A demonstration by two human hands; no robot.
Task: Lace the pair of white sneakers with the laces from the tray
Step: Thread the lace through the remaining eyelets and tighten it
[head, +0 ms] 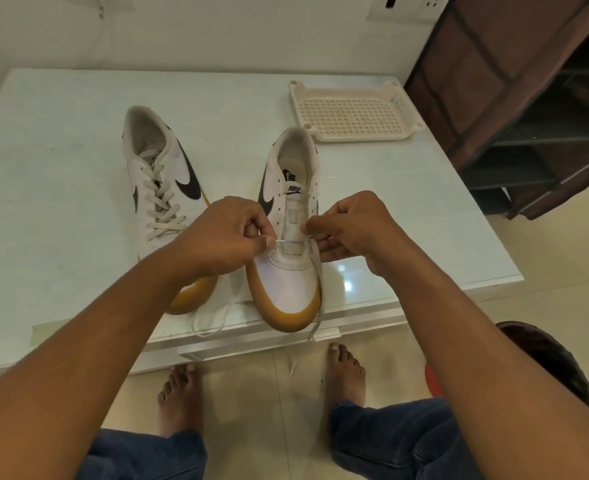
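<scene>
Sneaker, near [289, 282]: white with a black swoosh and tan sole, at centre frame on the front edge of the table [61, 133], toe toward the bottom of the frame. Only its lowest pair of eyelets is threaded; the eyelets above are bare.

Lace [210, 320]: off-white and flat, crossing the lowest eyelets of the near sneaker. One end lies in a loose loop on the table lower left of the toe. The other end falls along the right side of the shoe and hangs over the table edge.

Left hand [227, 233]: fingers curled, thumb and forefinger pinching the lace just left of the lowest eyelet.

Right hand [348, 230]: fingers curled, thumb and forefinger pinching the right eyelet edge of the near sneaker just above the threaded row.

Sneaker, far [158, 174]: same make, left of centre, laced from bottom to top, its toe hidden behind the left forearm.

Tray [352, 112]: cream perforated plastic, upper right of the table, well apart from both shoes, nothing in it.

Feet [178, 396]: two, bare, on the tiled floor at lower centre, with blue jeans [390, 441] below them.

Shelf unit [528, 98]: dark brown, upper right of the frame.

Stool [546, 358]: dark red, lower right, partly behind the right forearm.
</scene>
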